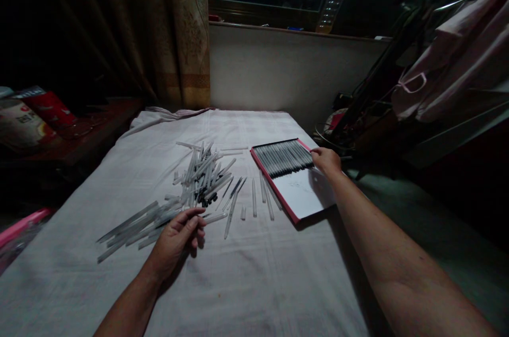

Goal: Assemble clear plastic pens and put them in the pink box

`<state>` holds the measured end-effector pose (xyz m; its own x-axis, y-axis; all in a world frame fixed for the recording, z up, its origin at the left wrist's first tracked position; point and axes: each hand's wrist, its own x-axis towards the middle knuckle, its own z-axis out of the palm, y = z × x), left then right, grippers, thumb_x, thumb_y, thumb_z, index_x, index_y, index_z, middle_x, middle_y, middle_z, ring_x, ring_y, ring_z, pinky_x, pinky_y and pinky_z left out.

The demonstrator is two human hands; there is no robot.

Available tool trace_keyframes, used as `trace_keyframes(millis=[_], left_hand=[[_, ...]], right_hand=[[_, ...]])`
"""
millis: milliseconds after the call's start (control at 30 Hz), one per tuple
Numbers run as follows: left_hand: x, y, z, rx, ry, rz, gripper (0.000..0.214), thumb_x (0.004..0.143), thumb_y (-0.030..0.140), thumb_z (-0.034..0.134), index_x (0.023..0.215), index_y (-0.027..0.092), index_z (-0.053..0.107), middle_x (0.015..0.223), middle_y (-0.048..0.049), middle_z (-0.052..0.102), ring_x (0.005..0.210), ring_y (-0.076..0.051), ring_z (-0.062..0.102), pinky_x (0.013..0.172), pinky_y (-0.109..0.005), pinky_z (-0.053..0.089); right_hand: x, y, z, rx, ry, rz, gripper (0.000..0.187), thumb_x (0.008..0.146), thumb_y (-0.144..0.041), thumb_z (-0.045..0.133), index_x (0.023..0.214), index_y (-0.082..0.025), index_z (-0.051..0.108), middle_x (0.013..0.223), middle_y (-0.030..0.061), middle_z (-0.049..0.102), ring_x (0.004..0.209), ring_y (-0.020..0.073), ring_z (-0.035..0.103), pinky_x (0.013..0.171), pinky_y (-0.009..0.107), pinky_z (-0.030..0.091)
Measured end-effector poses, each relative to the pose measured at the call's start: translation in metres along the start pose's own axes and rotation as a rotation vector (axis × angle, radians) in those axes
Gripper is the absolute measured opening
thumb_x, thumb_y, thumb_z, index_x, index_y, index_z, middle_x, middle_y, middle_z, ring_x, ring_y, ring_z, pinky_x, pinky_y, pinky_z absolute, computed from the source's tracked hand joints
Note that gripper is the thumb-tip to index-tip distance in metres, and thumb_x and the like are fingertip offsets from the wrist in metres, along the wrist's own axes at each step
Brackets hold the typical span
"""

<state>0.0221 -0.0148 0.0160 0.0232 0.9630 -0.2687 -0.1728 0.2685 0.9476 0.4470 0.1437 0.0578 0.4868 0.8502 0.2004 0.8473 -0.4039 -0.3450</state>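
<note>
My left hand (181, 234) is at the near side of a loose pile of clear pen barrels (201, 175). Its thumb and index finger are pinched together, and a clear barrel (217, 218) lies right at the fingertips; whether it is held is unclear. My right hand (327, 162) is closed at the right edge of a shallow red-rimmed box (284, 204), its fingertips partly hidden. Inside the box, a tight row of clear pens with dark ends (282, 157) fills the far part, beyond a bare white surface. Small black pieces (209, 199) lie among the loose barrels.
A white sheet (238, 284) covers the surface. Several separate barrels (254, 197) lie between pile and box. At left, a dark table (79, 138) holds containers. A curtain (178, 34), a bottle on the sill (333, 8) and hanging cloth (441, 61) are beyond.
</note>
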Motion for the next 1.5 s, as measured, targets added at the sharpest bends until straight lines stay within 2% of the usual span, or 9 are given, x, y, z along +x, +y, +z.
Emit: trace_keyframes(millis=[200,300,400,633,800,1033,1133,1300,1500], left_hand=[[0.0,0.002,0.002,-0.02,-0.016,0.023,0.061,0.06,0.057,0.084,0.103,0.018,0.066,0.071,0.0019,0.065,0.044,-0.008,0.053,0.036,-0.019,0.041],[0.0,0.002,0.001,-0.017,-0.029,0.033,0.061,0.061,0.056,0.084,0.104,0.017,0.066,0.071,0.0017,0.065,0.045,-0.008,0.053,0.037,-0.019,0.041],[0.0,0.001,0.001,0.008,-0.033,0.048,0.061,0.06,0.057,0.083,0.104,0.017,0.067,0.072,0.001,0.065,0.045,-0.008,0.053,0.037,-0.019,0.04],[0.001,-0.002,0.003,0.054,-0.045,0.088,0.063,0.059,0.06,0.082,0.101,0.016,0.068,0.073,-0.0004,0.065,0.049,-0.01,0.057,0.041,-0.02,0.04],[0.001,-0.003,0.004,0.067,-0.064,0.095,0.062,0.058,0.06,0.081,0.1,0.016,0.068,0.073,-0.0009,0.065,0.051,-0.011,0.058,0.043,-0.021,0.041],[-0.002,-0.005,0.004,0.091,-0.072,0.097,0.061,0.059,0.059,0.081,0.101,0.016,0.068,0.076,-0.0015,0.065,0.054,-0.012,0.059,0.045,-0.022,0.039],[-0.002,-0.008,0.006,0.099,-0.069,0.106,0.063,0.06,0.06,0.08,0.102,0.016,0.068,0.077,-0.002,0.065,0.055,-0.012,0.059,0.045,-0.021,0.039],[-0.001,-0.009,0.01,0.125,-0.018,0.134,0.068,0.056,0.065,0.08,0.101,0.015,0.068,0.082,-0.0048,0.07,0.056,-0.013,0.059,0.045,-0.023,0.041],[-0.002,-0.006,0.009,0.092,0.02,0.16,0.065,0.057,0.065,0.08,0.096,0.014,0.069,0.06,0.0034,0.061,0.044,-0.009,0.049,0.041,-0.021,0.039]], right_hand=[[-0.045,-0.056,-0.01,0.107,-0.052,-0.277,0.029,0.089,-0.026,0.055,0.108,-0.027,0.078,0.108,0.0023,0.078,0.102,0.0202,0.07,0.085,0.025,0.05],[-0.092,-0.092,-0.008,0.216,-0.216,-0.532,0.025,0.089,-0.024,0.057,0.104,-0.026,0.078,0.105,0.0023,0.078,0.099,0.0201,0.071,0.085,0.026,0.05],[-0.145,-0.118,-0.001,0.158,-0.389,-0.646,0.024,0.091,-0.028,0.057,0.102,-0.026,0.078,0.101,0.0036,0.079,0.094,0.0205,0.071,0.08,0.027,0.049],[-0.22,-0.127,0.013,0.029,-0.445,-0.788,0.027,0.09,-0.03,0.058,0.113,-0.027,0.073,0.109,0.0055,0.072,0.098,0.0202,0.067,0.075,0.027,0.046],[-0.243,-0.132,0.012,-0.057,-0.393,-0.775,0.027,0.094,-0.041,0.053,0.106,-0.023,0.069,0.105,0.0088,0.07,0.099,0.0234,0.065,0.074,0.03,0.045],[-0.254,-0.149,0.011,-0.046,-0.42,-0.456,0.031,0.086,-0.023,0.053,0.115,-0.018,0.059,0.105,0.0128,0.074,0.097,0.0278,0.069,0.077,0.035,0.046],[-0.253,-0.144,0.013,0.026,-0.42,-0.396,0.037,0.083,-0.023,0.056,0.12,-0.018,0.057,0.102,0.0127,0.075,0.097,0.0291,0.07,0.077,0.036,0.045],[-0.259,-0.134,0.018,0.309,-0.422,-0.477,0.037,0.084,-0.025,0.059,0.121,-0.022,0.056,0.096,0.0044,0.076,0.085,0.0218,0.071,0.074,0.03,0.044],[-0.275,-0.143,0.016,0.475,-0.558,-0.707,0.036,0.086,-0.033,0.065,0.12,-0.024,0.059,0.094,0.0014,0.076,0.076,0.0159,0.068,0.069,0.025,0.043]])
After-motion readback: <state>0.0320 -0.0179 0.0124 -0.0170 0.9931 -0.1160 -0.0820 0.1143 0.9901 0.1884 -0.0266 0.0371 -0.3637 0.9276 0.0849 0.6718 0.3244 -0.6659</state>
